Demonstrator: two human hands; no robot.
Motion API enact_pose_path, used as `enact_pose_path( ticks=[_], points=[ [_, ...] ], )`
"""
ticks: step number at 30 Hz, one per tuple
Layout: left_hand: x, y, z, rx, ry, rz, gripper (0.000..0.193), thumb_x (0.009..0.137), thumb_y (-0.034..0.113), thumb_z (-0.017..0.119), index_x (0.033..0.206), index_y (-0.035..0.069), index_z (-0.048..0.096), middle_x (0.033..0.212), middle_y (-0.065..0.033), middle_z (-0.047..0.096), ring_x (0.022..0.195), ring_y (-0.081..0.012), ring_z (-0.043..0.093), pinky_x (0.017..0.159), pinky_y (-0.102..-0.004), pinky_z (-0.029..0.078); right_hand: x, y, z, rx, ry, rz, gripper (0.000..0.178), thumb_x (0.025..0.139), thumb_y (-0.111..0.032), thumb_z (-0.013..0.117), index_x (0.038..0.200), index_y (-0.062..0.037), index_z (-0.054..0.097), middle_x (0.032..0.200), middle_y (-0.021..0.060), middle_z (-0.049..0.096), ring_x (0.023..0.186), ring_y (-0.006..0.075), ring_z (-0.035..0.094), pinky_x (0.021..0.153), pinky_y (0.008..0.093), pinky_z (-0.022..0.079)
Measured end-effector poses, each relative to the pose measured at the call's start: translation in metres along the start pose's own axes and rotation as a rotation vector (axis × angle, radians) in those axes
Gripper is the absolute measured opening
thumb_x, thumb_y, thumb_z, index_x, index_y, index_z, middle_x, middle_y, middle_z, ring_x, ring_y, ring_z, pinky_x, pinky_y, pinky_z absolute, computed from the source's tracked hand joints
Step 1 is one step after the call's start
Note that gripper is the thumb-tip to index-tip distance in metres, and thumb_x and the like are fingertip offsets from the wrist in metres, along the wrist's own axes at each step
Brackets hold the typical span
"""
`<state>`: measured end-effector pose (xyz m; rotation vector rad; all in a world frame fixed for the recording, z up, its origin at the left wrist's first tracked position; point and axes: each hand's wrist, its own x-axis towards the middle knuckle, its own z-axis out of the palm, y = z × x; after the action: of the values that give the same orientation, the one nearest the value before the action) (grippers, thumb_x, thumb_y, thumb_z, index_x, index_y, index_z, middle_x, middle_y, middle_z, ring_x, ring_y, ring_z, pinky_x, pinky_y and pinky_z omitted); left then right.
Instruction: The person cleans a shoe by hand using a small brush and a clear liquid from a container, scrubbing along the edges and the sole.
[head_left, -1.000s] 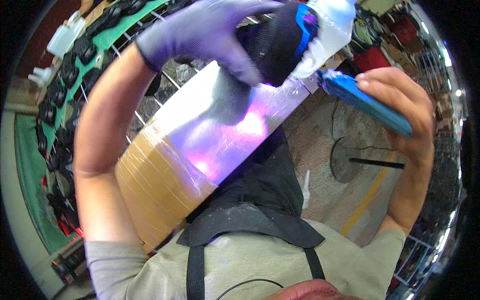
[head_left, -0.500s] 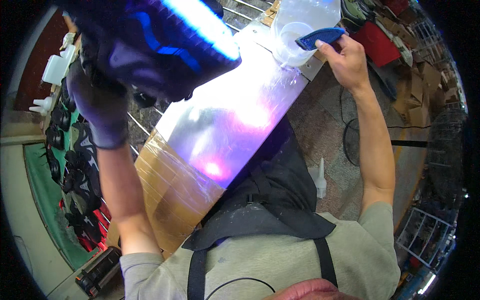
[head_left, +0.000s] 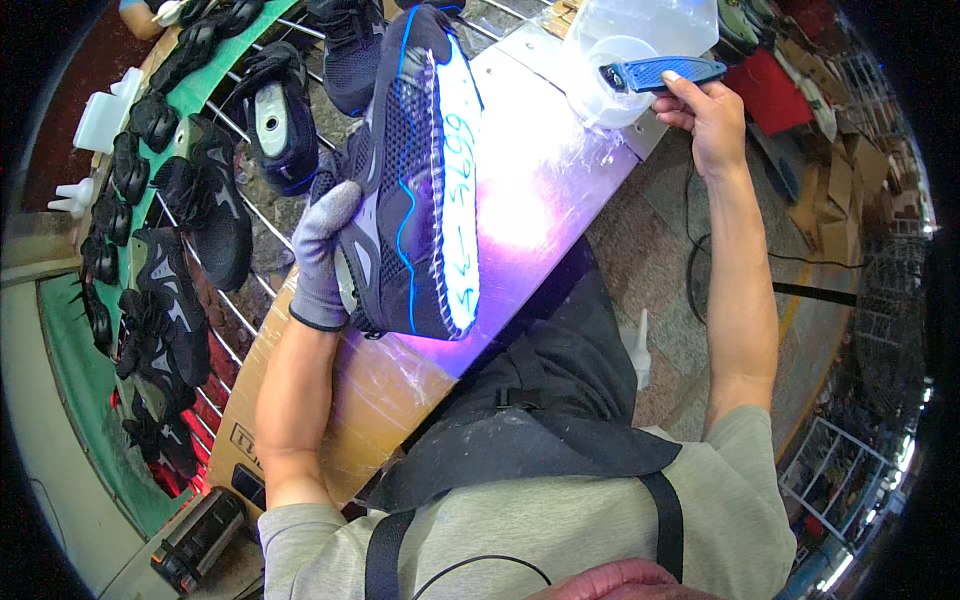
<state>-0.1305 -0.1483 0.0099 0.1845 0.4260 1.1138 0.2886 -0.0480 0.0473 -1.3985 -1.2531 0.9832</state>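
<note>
— Hands? Left (head_left: 322, 250), gloved, grips 1 dark shoe (head_left: 415, 170), sole up, above the bench (head_left: 560, 170).
— Right (head_left: 705, 110)?
— Closed round a blue brush (head_left: 660, 72) at the clear tub (head_left: 610, 85).

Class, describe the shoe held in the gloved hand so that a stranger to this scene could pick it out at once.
Start at the shiny work surface lit purple in front of the person. Above it, the left hand, in a grey glove, grips a dark mesh shoe with blue trim. Unlike the black shoes on the wire rack to the left, it is lifted up, its white, handwritten-on underside showing.
</note>
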Motion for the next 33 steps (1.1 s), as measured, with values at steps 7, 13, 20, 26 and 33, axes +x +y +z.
enact_pose_path(
  ticks=[7,13,20,26,33],
  points=[
    [0.008,0.003,-0.010,0.418,-0.058,0.052,0.080,0.085,0.022,0.065,0.153,-0.003,0.033,0.150,-0.0257,0.047,0.134,-0.0384,0.052,0.118,-0.0516,0.038,-0.030,-0.005,-0.014,0.523,-0.160,-0.018,0.024,0.097,-0.016,0.064,0.107,0.0053,0.068,0.092,0.0148,0.074,0.080,0.0159,0.072,0.073,0.0282,0.062],
    [0.005,0.012,-0.012,0.572,-0.020,-0.002,0.089,0.055,0.015,0.079,0.137,-0.008,0.054,0.131,-0.0164,0.065,0.118,-0.0265,0.064,0.107,-0.0385,0.047,-0.063,-0.008,-0.003,0.518,-0.200,-0.013,0.022,0.095,-0.012,0.063,0.107,0.0058,0.068,0.093,0.0168,0.074,0.076,0.0214,0.072,0.067,0.0328,0.062],
    [0.001,0.017,-0.020,0.671,-0.076,-0.043,0.091,0.048,0.009,0.083,0.134,-0.005,0.059,0.136,-0.0196,0.062,0.129,-0.0292,0.057,0.116,-0.0417,0.038,-0.098,-0.035,0.044,0.443,-0.119,-0.154,0.021,0.093,-0.009,0.067,0.108,0.0065,0.068,0.093,0.0171,0.074,0.079,0.0224,0.072,0.066,0.0330,0.060],
    [-0.002,0.015,-0.023,0.604,-0.127,-0.006,0.089,0.049,0.010,0.086,0.133,-0.004,0.059,0.136,-0.0204,0.061,0.131,-0.0321,0.056,0.118,-0.0439,0.035,-0.087,-0.038,0.039,0.405,-0.140,-0.160,0.020,0.094,-0.009,0.064,0.104,0.0073,0.069,0.092,0.0170,0.074,0.077,0.0214,0.072,0.070,0.0311,0.058],
    [-0.004,0.018,-0.028,0.646,-0.181,-0.002,0.089,0.049,0.009,0.086,0.133,-0.005,0.059,0.137,-0.0219,0.060,0.130,-0.0328,0.056,0.118,-0.0439,0.035,-0.095,-0.035,0.038,0.425,-0.177,-0.188,0.018,0.092,-0.006,0.069,0.105,0.0063,0.069,0.092,0.0160,0.074,0.079,0.0220,0.072,0.070,0.0344,0.060]
  ],
)
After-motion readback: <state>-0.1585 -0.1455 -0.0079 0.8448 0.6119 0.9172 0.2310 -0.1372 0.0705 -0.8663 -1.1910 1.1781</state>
